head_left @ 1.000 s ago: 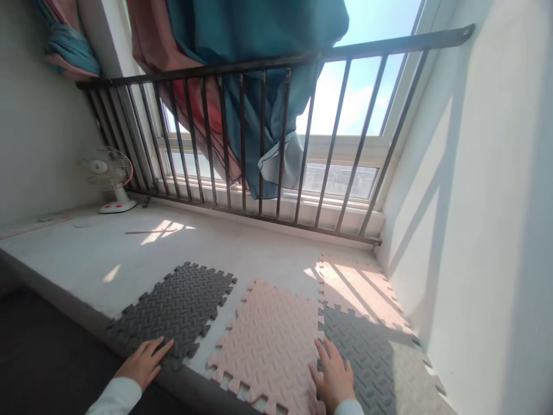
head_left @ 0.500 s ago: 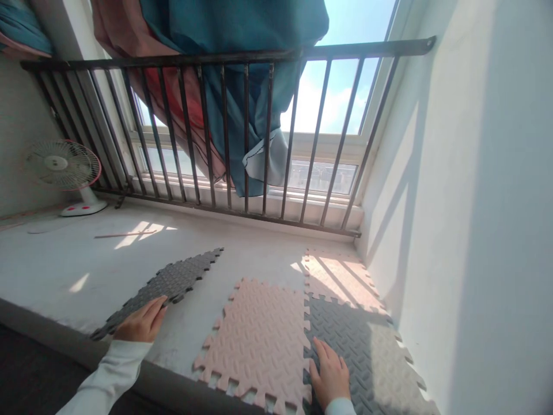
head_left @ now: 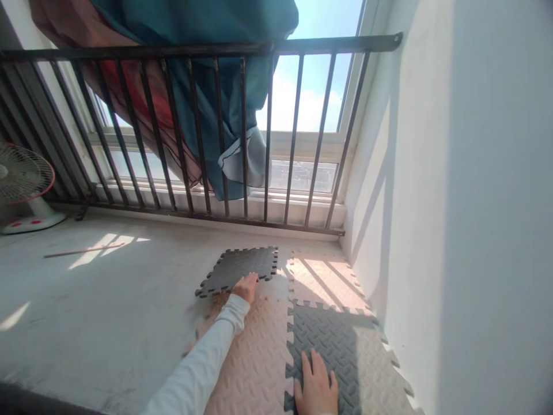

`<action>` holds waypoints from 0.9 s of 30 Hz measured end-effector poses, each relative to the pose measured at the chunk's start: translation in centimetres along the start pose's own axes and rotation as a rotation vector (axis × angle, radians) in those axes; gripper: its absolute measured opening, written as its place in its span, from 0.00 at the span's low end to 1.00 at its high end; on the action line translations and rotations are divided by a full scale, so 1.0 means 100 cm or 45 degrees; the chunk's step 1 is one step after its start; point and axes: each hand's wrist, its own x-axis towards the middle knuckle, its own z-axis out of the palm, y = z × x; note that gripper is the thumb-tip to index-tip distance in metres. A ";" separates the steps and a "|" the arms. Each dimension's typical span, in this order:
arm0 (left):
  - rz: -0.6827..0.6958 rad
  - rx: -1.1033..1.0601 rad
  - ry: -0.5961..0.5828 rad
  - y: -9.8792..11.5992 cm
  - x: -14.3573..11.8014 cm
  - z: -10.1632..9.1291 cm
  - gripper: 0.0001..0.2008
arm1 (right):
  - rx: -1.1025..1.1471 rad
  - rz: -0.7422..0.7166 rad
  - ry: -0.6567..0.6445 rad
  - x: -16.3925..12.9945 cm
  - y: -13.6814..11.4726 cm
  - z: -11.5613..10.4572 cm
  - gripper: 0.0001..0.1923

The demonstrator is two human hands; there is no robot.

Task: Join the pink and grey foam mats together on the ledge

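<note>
- Grey foam under both our hands: our left hand [head_left: 247, 286] reaches out at arm's length, its grip closed on the near edge of a loose grey mat tile [head_left: 239, 268], though we cannot see how the fingers curl beneath it.
- That loose tile lies flat on the floor [head_left: 108, 311] just behind the pink tile [head_left: 254, 351]; its right edge is near the far pink tile [head_left: 322, 276], and we cannot tell whether the teeth have meshed.
- Our right hand [head_left: 317, 387] lies flat with a released grip, fingers spread on the near grey tile [head_left: 341, 351], close to the toothed seam it shares with the pink tile.
- Near grey tile and far pink tile are interlocked and run close along the white wall [head_left: 432, 230] on the right.
- Left of the tiles the bare concrete floor gives wide room; a thin stick [head_left: 82, 251] and a small fan [head_left: 21, 187] sit well apart at the far left.
- A dark metal railing [head_left: 194, 127] closes the far edge, with teal and red cloth [head_left: 207, 75] hanging behind it.
</note>
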 end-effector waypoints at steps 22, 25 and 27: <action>0.754 0.044 -0.444 0.041 -0.009 0.054 0.13 | 0.033 -0.001 -0.146 0.005 -0.008 -0.014 0.30; 0.639 0.122 -0.457 0.045 -0.008 0.049 0.15 | 0.030 0.006 -0.144 0.005 -0.009 -0.013 0.30; 0.509 0.201 -0.405 0.051 -0.005 0.045 0.15 | 0.031 0.011 -0.139 0.005 -0.009 -0.012 0.30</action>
